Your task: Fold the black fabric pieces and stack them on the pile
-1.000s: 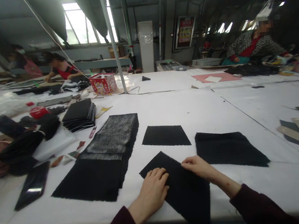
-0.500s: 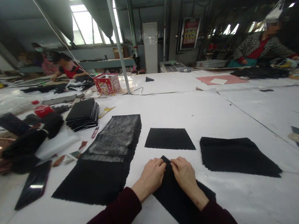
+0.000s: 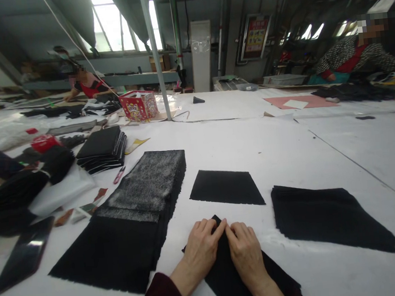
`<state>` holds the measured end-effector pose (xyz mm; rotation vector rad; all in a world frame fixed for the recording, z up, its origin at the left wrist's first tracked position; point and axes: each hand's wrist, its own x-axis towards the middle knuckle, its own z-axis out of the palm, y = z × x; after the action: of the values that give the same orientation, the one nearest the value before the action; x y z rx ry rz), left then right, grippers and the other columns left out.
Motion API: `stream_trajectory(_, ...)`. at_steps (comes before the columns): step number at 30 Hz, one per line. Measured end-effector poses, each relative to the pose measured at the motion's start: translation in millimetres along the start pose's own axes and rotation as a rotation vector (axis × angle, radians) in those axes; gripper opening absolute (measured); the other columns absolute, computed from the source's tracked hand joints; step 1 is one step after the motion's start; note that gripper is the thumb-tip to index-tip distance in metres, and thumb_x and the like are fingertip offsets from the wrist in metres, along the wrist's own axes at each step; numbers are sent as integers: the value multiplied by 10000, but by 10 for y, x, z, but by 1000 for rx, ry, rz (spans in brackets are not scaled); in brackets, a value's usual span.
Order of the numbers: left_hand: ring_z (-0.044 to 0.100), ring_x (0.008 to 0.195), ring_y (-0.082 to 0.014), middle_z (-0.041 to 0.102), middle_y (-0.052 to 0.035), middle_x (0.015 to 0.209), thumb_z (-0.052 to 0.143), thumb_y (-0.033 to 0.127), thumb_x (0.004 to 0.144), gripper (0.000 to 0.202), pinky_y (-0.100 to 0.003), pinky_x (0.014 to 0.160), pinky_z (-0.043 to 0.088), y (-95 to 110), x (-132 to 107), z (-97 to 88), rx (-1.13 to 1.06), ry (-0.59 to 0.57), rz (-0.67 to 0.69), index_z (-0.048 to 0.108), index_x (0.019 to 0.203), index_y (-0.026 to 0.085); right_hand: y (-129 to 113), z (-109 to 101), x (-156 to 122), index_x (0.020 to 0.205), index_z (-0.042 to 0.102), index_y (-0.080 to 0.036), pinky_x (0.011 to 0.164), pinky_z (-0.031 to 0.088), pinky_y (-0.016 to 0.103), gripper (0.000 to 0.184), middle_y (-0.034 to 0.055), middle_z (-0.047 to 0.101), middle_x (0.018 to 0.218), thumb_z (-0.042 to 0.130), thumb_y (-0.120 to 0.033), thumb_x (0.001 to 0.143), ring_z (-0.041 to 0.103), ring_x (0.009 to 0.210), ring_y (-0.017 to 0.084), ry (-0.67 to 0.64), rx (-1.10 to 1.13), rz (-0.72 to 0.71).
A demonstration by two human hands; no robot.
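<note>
My left hand [image 3: 203,249] and my right hand [image 3: 245,251] lie side by side, fingers stretched flat, pressing on a black fabric piece [image 3: 227,280] near the table's front edge. Their fingertips meet at its far corner. Just beyond lies a single flat black fabric piece [image 3: 226,188]. A stack of black pieces [image 3: 326,214] lies to the right. A tall stack of black and grey fabric [image 3: 133,210] lies to the left.
The white table [image 3: 270,145] stretches far ahead. At the left are a pile of black folded pieces [image 3: 102,148], dark bundles [image 3: 16,188], a red pen [image 3: 119,175] and a red box [image 3: 139,106] by a pole [image 3: 155,54]. People work at far tables.
My right hand has moved left along the fabric to meet my left hand at its far corner. The view has shifted slightly closer and rightwards.
</note>
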<state>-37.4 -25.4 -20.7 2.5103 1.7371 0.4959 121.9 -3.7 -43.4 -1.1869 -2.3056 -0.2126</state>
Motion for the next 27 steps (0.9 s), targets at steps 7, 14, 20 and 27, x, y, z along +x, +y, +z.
stream_trajectory(7, 508, 921, -224, 554, -74, 1053, 403, 113, 945, 470, -398, 816, 439, -9, 6, -19, -38, -5, -56, 442, 1396, 241, 3, -2, -3, 1231, 575, -155, 708, 373, 369, 368, 72, 540, 846, 370, -68, 939, 482, 785, 222, -23, 4, -19)
stream_trajectory(14, 510, 933, -228, 557, -77, 1060, 407, 110, 938, 462, -400, 823, 442, -23, 13, 2, -51, -15, -77, 458, 1384, 223, 5, 10, -9, 1258, 559, -160, 715, 390, 379, 379, 78, 548, 857, 361, -82, 943, 486, 796, 227, -35, 27, -19)
stream_trajectory(20, 509, 953, -228, 561, -77, 1080, 413, 109, 937, 460, -410, 848, 442, -24, 14, 19, -56, -19, -93, 457, 1383, 210, 12, 16, -5, 1277, 551, -179, 714, 388, 376, 397, 75, 545, 861, 366, -80, 940, 490, 793, 224, -40, 45, -28)
stream_trajectory(27, 511, 955, -230, 565, -82, 1078, 390, 117, 950, 441, -406, 847, 442, -22, 21, 5, -66, -15, -102, 456, 1378, 203, 5, 21, -11, 1269, 548, -175, 727, 399, 381, 385, 80, 550, 875, 370, -81, 940, 490, 810, 229, -48, 51, -24)
